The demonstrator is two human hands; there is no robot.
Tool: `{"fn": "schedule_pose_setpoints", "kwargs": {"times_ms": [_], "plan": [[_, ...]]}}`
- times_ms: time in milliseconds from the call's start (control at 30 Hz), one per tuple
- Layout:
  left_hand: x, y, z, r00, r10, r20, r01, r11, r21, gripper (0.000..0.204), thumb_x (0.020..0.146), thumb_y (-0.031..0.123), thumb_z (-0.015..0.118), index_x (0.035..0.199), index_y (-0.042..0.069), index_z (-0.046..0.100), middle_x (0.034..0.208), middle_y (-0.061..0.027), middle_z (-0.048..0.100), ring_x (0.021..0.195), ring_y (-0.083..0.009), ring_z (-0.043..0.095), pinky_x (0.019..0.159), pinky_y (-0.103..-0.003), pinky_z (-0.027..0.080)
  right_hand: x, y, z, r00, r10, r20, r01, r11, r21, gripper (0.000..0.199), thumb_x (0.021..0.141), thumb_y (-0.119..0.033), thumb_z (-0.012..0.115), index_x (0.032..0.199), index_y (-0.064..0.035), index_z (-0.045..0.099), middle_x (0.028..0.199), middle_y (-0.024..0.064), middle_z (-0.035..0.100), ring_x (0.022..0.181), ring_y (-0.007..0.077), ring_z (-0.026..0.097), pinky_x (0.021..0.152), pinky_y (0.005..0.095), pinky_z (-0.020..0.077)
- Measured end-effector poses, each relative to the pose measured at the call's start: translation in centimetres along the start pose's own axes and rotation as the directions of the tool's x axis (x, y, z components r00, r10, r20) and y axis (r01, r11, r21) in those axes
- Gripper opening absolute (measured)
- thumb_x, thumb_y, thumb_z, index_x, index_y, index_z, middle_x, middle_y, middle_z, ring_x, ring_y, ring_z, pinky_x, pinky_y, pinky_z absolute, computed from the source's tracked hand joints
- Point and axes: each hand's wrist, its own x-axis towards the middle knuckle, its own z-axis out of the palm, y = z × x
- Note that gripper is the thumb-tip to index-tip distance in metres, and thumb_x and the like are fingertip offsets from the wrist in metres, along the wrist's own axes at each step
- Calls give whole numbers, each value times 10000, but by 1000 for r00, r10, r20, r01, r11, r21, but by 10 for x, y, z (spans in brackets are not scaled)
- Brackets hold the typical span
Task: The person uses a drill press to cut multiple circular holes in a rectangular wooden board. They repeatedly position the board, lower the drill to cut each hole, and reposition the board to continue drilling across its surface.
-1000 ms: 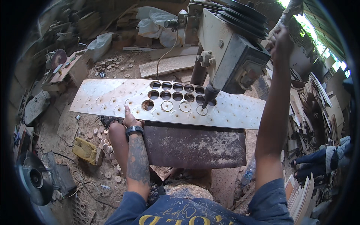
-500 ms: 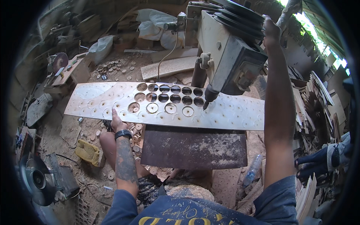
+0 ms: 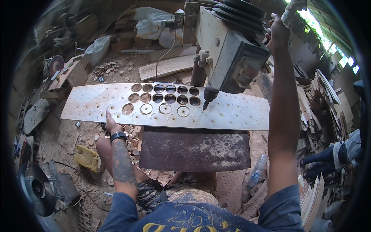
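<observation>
A long pale plywood board point(image 3: 228, 116) lies across a drill press, with several round holes cut through its middle and a row of ring-cut discs point(image 3: 165, 108) sitting in it. My left hand point(image 3: 113, 123) is closed on the board's near edge, its thumb on top. The drill press point(image 3: 224, 50) stands above the board, and its bit point(image 3: 205, 104) points down at the surface, right of the ringed discs; whether it touches cannot be told. Raised at the right of the press head, my right hand point(image 3: 279, 35) wraps round its handle, which is mostly hidden.
A dark sawdust-covered panel point(image 3: 193, 150) is below the board's near edge. Wooden discs point(image 3: 133, 141) lie in a heap by my left leg. A fan point(image 3: 38, 188), a yellow block point(image 3: 87, 157), a plastic bottle point(image 3: 256, 172) and stacked wood sheets point(image 3: 324, 106) surround me. Someone's legs point(image 3: 332, 154) show at right.
The view has shifted, so most things sit further left. Against the drill bit, the board has slid slightly left with my left hand. My right hand remains raised at the press handle.
</observation>
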Motion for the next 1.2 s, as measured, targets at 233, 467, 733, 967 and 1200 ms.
{"fn": "schedule_pose_setpoints", "kwargs": {"times_ms": [233, 467, 733, 967, 1200], "plan": [[7, -4, -6, 997, 73, 1, -73, 995, 65, 595, 859, 186, 759, 1322, -97, 515, 1303, -150, 591, 1112, -269, 612, 954, -407, 521, -24, -9, -11, 1000, 2, -23, -1, 998, 64, 291, 895, -273, 659, 705, -106, 516, 603, -30, 422, 428, 73, 353, 403, 252, 280], [-44, 8, 7, 983, -116, 140, 133, 983, -125, 665, 871, 334, 730, 1371, -27, 484, 1348, -159, 554, 1158, -312, 591, 984, -443, 504, -90, -14, -44, 988, -141, -61, 153, 937, 315, 403, 924, -231, 594, 595, -102, 400, 508, -17, 338, 389, 99, 320, 382, 255, 255], [-68, 2, 17, 978, -178, 105, 186, 980, -69, 583, 946, 385, 620, 1367, 3, 486, 1313, -156, 581, 1145, -332, 600, 980, -504, 503, -128, -1, -67, 981, -148, -123, 187, 882, 432, 428, 962, -210, 549, 584, -112, 373, 500, -15, 286, 380, 103, 296, 387, 273, 232], [-45, -11, -2, 994, -85, 71, 91, 992, -92, 599, 952, 342, 640, 1370, -44, 455, 1311, -173, 561, 1127, -346, 603, 929, -541, 536, -92, -17, -46, 993, -111, -47, 120, 952, 281, 397, 932, -250, 599, 600, -109, 434, 502, -11, 364, 388, 99, 362, 371, 261, 282], [-54, -4, 8, 958, -190, 214, 223, 964, -144, 660, 931, 473, 594, 1404, 36, 450, 1325, -149, 558, 1136, -332, 579, 895, -509, 532, -110, -8, -63, 995, -96, -34, 101, 909, 405, 450, 933, -236, 605, 560, -128, 378, 495, -17, 309, 382, 95, 297, 389, 274, 249]]}}
